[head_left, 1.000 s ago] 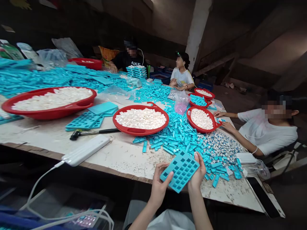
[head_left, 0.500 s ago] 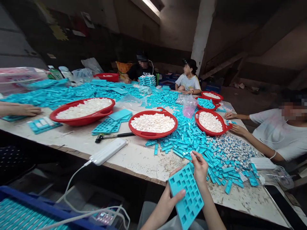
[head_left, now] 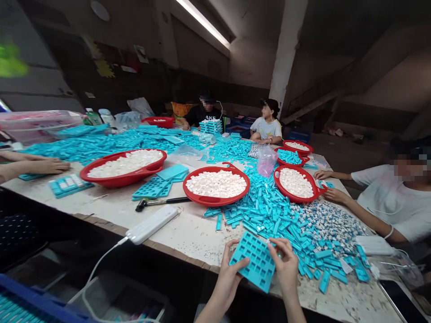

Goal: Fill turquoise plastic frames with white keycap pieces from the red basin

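My left hand [head_left: 229,273] grips the left side of a teal plate [head_left: 255,260] with rows of square recesses, its thumb lying on the face. My right hand [head_left: 284,258] is at the plate's upper right corner, thumb and fingertips pinched around a small white piece [head_left: 268,241]. Just beyond the hands lies a heap of small teal parts [head_left: 266,197]. Past the plate stands a red basin [head_left: 215,201] full of white pieces.
A hammer [head_left: 161,202] and a white power bank [head_left: 153,224] with a cable lie left of my hands. Another red basin [head_left: 124,179] and teal plates [head_left: 151,187] are farther left. A phone [head_left: 400,300] rests at the right edge. Several people sit around the table.
The plate has risen towards the table edge and turned flatter, with both hands on it or beside it. My right hand has come down to the plate's corner. The view has tilted upward.
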`<action>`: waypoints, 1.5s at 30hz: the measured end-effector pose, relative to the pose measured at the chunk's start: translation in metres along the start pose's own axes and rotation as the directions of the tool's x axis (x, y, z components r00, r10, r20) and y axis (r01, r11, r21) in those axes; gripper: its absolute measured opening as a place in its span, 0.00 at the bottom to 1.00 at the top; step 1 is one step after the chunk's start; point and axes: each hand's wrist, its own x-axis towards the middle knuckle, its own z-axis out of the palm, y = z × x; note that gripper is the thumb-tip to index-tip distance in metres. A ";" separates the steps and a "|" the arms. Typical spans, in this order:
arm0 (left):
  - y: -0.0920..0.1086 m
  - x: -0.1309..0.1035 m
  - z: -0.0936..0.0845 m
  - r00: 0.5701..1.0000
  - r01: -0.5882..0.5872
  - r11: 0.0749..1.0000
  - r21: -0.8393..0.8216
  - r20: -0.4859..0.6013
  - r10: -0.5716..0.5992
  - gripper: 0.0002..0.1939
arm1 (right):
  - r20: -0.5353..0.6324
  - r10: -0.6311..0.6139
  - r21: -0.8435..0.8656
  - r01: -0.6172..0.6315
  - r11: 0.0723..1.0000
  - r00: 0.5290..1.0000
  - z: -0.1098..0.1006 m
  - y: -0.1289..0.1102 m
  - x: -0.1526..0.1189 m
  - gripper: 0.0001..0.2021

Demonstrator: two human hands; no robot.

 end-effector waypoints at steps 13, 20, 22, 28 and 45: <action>-0.007 0.024 -0.011 0.873 0.332 0.943 0.036 0.367 -0.321 0.49 | 0.132 -0.078 -0.076 0.089 0.993 0.988 0.025 0.006 -0.018 0.05; -0.014 0.036 0.002 0.871 0.304 0.933 0.192 0.341 -0.354 0.42 | 0.150 -0.066 -0.104 0.083 0.991 0.986 0.018 0.011 -0.016 0.05; -0.015 0.036 0.006 0.896 0.280 0.938 0.202 0.297 -0.331 0.40 | 0.148 -0.070 -0.112 0.087 0.990 0.987 0.017 0.011 -0.015 0.05; -0.013 0.035 0.008 0.912 0.268 0.947 0.176 0.269 -0.308 0.32 | 0.113 -0.021 -0.075 0.030 0.997 0.993 0.014 0.006 -0.012 0.04; -0.017 0.033 0.005 0.935 0.211 0.967 0.142 0.260 -0.242 0.24 | 0.303 -0.067 -0.209 0.134 0.969 0.951 0.013 0.005 -0.006 0.08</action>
